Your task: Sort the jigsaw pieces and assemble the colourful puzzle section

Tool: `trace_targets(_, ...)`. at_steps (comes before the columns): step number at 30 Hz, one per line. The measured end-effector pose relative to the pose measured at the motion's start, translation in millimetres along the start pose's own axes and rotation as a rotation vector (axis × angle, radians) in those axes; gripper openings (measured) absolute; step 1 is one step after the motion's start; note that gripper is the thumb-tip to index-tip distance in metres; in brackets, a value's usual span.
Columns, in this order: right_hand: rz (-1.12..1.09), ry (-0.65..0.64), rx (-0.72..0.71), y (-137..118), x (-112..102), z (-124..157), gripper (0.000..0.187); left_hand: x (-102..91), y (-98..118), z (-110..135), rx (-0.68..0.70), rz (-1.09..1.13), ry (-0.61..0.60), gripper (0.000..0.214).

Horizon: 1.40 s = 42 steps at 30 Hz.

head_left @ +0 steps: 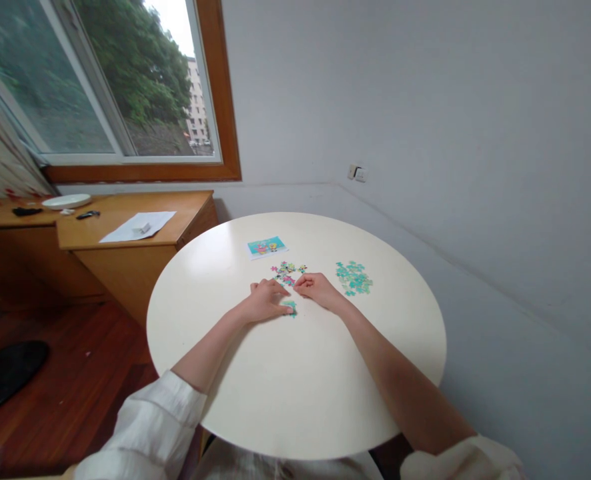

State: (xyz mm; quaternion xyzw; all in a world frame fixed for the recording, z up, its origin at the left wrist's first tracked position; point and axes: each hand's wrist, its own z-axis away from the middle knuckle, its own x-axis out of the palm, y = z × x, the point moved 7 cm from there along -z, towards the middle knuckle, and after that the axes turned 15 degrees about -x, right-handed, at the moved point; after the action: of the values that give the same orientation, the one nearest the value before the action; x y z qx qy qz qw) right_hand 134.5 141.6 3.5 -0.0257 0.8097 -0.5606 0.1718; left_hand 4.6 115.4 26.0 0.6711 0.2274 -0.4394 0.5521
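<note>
On the round white table, my left hand [265, 300] rests with thumb and forefinger apart. Its thumb tip touches a small green cluster of jigsaw pieces [291, 305], partly covered by that thumb. Just to the right, my right hand [318, 291] is closed in a pinch; whatever sits between its fingertips is too small to make out. Those fingertips are at the near edge of a loose pile of multicoloured jigsaw pieces [284, 272]. A second pile of green and teal jigsaw pieces [354, 278] lies to the right of my right hand.
A picture card [267, 247] with cartoon figures lies behind the multicoloured pile. The white table [295, 387] has a curved edge close to my body. A wooden desk [125, 255] with paper [138, 225] stands at left beneath the window; a wall runs along the right.
</note>
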Motion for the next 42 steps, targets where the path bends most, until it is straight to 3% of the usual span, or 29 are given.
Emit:
trace_targets(6,0.01,0.017,-0.001,-3.9,-0.1,0.2,0.022,4.6,-0.3,1.1,0.041,-0.088,-0.025,0.054)
trace_targets(12,0.158,0.327,-0.057,-0.8,-32.5,-0.9,0.026,3.6,1.9,1.7,0.023,-0.084,-0.015,0.036)
trace_targets(16,0.289,0.397,-0.103,0.5,-43.6,1.0,0.024,4.4,-1.6,-0.9,0.024,-0.064,0.005,0.034)
trace_targets(22,0.441,0.278,-0.144,-1.5,-32.4,2.0,0.014,3.3,-3.7,-2.2,0.013,-0.052,0.022,0.031)
trace_targets(26,0.565,0.207,-0.211,-4.7,-27.5,0.5,0.017,1.4,-3.8,-3.0,-0.009,-0.03,0.042,0.027)
trace_targets(30,0.725,0.064,-0.331,-15.1,-13.6,1.3,0.024,-4.9,-10.1,-7.8,-0.054,-0.013,0.143,0.022)
trace_targets(36,0.875,-0.226,-0.264,-11.4,11.3,6.4,0.036,-20.5,-30.0,-13.2,-0.241,0.027,0.297,0.028)
trace_targets(42,0.909,-0.243,-0.216,0.3,9.0,3.9,0.038,-17.9,-36.7,-15.6,-0.289,-0.026,0.274,0.035)
